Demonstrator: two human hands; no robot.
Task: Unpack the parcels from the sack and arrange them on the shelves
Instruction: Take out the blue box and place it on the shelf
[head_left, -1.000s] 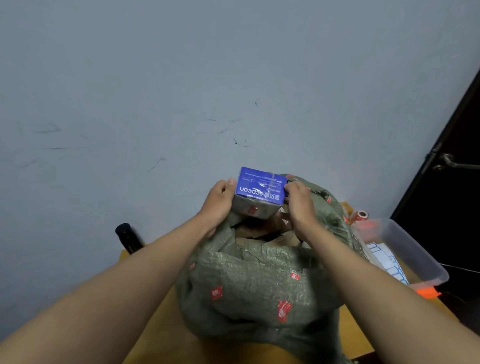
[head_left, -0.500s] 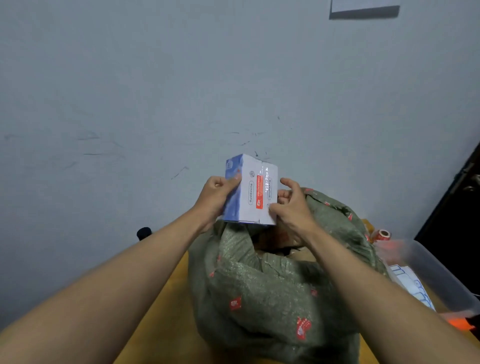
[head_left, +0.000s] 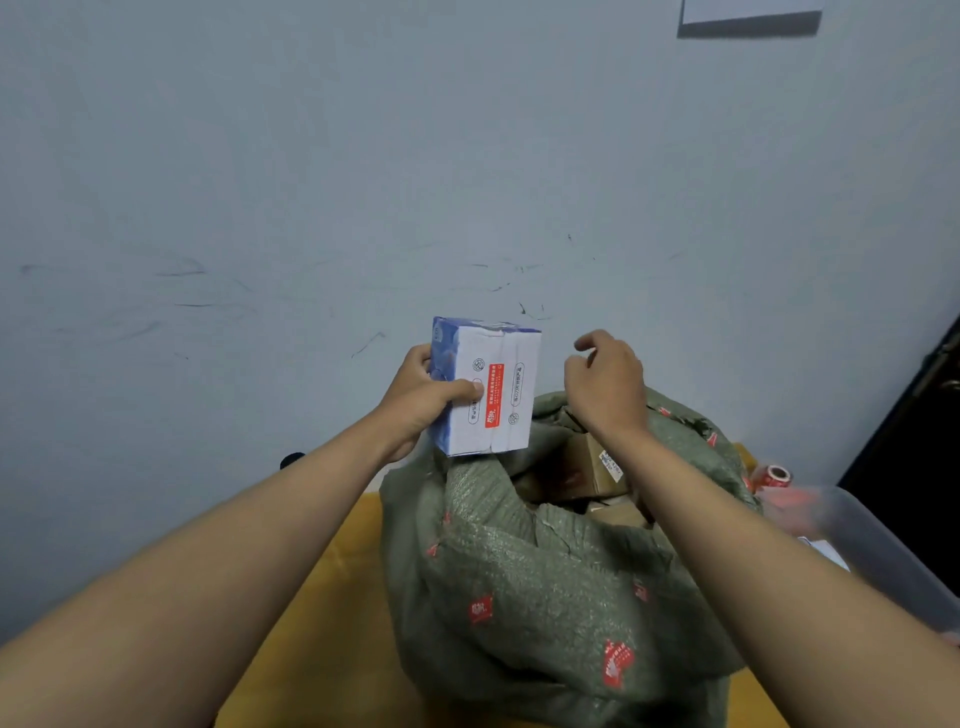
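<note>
Currently the left hand (head_left: 423, 395) alone grips a white and blue box (head_left: 488, 387), thumb across its printed front face and fingers wrapped behind, holding it upright just above the near-left rim of the green woven sack (head_left: 545, 571). Half a second ago both hands held this box; the right hand (head_left: 605, 384) has since let go and now hangs over the sack mouth, fingers loosely curled and holding nothing, clear of the box by a visible gap. A second ago the box lay with its blue face uppermost, low at the sack opening; it has been turned on end and lifted clear. The transfer to a one-handed hold suggests that this parcel is extracted and ready to go to the shelves, though no shelf appears in this view, so placement cannot be assessed. The sack stands on a yellow table (head_left: 322, 623) and remains well filled: brown cartons (head_left: 592, 465) are visible inside the opening, one bearing a white label. The task is therefore judged to be at an early stage, with many parcels still to be removed. A clear plastic bin (head_left: 872, 551) sits beside the sack on the right, with a red and white tape roll (head_left: 774, 475) just behind it. The freed right hand is positioned to steady the sack or take a second parcel; which, cannot be told.
</note>
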